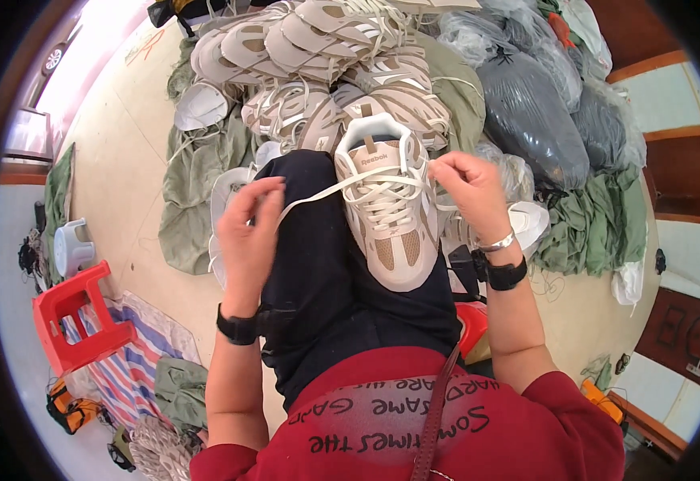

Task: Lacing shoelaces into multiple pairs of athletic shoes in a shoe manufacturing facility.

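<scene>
A beige and white sneaker (402, 252) rests upright on my dark trousers, between my thighs, its toe toward me. Cream shoelace (318, 195) is threaded through its eyelets, and one length stretches left across my thigh to my left hand (252, 228). That hand's fingers are bent inward and closed around the lace, whose end is hidden by the hand. On the shoe's right side, my right hand (478, 192) makes a pinch beside the upper eyelets, with thumb and forefinger on the lace there.
Many similar sneakers (302, 48) are heaped ahead of me. Dark plastic bags (530, 112) lie at the far right, with green cloth (594, 224) below them. To the left stand a red stool (85, 317) and a small pale stool (73, 247) near a striped sheet (137, 345).
</scene>
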`<move>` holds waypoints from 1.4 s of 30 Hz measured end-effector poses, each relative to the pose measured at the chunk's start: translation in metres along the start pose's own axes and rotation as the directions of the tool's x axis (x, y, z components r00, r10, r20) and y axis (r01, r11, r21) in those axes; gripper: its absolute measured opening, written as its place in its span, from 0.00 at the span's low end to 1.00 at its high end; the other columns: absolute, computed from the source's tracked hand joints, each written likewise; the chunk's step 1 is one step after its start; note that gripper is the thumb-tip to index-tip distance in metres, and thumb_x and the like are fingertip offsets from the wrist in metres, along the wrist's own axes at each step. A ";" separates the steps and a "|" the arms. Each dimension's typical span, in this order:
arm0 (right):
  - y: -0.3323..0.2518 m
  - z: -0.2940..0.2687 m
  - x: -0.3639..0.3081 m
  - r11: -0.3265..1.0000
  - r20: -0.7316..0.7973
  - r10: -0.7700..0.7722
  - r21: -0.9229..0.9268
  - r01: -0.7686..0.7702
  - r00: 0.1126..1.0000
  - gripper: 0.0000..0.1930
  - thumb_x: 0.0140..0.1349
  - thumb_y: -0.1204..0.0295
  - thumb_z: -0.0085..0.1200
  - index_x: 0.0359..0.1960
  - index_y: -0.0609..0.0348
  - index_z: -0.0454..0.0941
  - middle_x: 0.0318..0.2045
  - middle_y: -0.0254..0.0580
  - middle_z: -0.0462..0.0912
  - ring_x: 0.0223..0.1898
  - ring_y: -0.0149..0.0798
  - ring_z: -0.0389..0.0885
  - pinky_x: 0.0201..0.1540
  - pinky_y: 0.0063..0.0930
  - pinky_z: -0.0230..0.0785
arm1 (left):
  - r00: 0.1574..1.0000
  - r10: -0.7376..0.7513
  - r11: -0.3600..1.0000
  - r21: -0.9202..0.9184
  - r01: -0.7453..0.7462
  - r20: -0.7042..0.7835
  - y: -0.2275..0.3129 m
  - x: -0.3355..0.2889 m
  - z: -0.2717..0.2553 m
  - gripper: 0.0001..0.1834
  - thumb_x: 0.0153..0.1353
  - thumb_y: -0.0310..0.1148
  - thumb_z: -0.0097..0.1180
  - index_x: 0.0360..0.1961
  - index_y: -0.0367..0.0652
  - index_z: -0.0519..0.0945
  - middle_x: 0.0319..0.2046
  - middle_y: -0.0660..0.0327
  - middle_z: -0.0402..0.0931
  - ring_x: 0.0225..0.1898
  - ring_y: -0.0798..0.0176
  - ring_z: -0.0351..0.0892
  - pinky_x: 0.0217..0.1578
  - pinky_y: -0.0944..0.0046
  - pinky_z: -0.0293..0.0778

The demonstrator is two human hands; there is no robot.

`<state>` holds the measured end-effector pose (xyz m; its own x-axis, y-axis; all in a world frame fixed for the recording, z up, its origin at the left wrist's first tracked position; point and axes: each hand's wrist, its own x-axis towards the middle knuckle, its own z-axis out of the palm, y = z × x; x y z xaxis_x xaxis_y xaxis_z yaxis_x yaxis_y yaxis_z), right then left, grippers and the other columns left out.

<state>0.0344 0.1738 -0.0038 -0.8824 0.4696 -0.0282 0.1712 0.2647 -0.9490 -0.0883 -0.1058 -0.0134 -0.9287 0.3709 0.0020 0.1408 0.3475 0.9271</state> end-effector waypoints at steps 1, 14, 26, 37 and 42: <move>-0.001 0.004 0.003 0.999 0.045 0.047 0.012 -0.048 0.998 0.09 0.63 0.70 0.57 0.31 0.64 0.81 0.20 0.20 0.72 0.23 0.17 0.64 0.25 0.17 0.57 | 1.000 -0.002 1.000 0.000 0.002 -0.002 0.003 0.002 0.009 0.10 0.65 0.27 0.56 0.46 0.37 0.81 0.40 0.62 0.81 0.39 0.73 0.77 0.43 0.71 0.73; 0.013 0.007 0.021 0.997 0.135 0.063 -0.056 -0.056 0.989 0.12 0.60 0.67 0.56 0.24 0.63 0.77 0.17 0.25 0.72 0.21 0.20 0.66 0.24 0.21 0.60 | 0.953 0.086 0.989 0.094 -0.118 0.289 0.018 0.022 0.046 0.04 0.61 0.27 0.58 0.36 0.39 0.79 0.25 0.65 0.76 0.27 0.72 0.72 0.32 0.69 0.68; -0.002 0.024 0.026 0.922 0.082 -0.088 -0.370 0.113 0.993 0.09 0.54 0.68 0.54 0.24 0.62 0.77 0.18 0.47 0.77 0.19 0.44 0.75 0.25 0.34 0.66 | 0.948 -0.008 0.970 -0.227 0.085 0.320 0.002 0.014 0.053 0.07 0.66 0.26 0.52 0.42 0.35 0.78 0.28 0.67 0.78 0.31 0.77 0.73 0.34 0.74 0.68; -0.004 0.027 0.042 0.906 0.086 -0.150 -0.387 0.171 0.985 0.12 0.57 0.66 0.52 0.22 0.63 0.73 0.20 0.52 0.76 0.23 0.54 0.76 0.26 0.42 0.65 | 0.962 0.063 0.997 0.025 -0.072 0.266 0.011 0.029 0.055 0.11 0.67 0.24 0.49 0.48 0.36 0.76 0.33 0.58 0.82 0.34 0.70 0.78 0.38 0.70 0.72; 0.027 0.030 0.027 0.893 0.064 -0.196 -0.400 0.206 0.978 0.12 0.60 0.62 0.50 0.27 0.58 0.75 0.24 0.54 0.77 0.26 0.55 0.77 0.29 0.43 0.67 | 0.963 0.250 0.966 0.034 -0.255 0.101 0.000 0.019 0.051 0.06 0.63 0.27 0.55 0.38 0.36 0.80 0.35 0.49 0.81 0.38 0.50 0.83 0.40 0.60 0.76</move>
<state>0.0015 0.1683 -0.0395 -0.9252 0.3532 0.1385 0.1468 0.6700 -0.7277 -0.0881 -0.0549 -0.0324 -0.8243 0.5312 0.1958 0.3843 0.2710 0.8826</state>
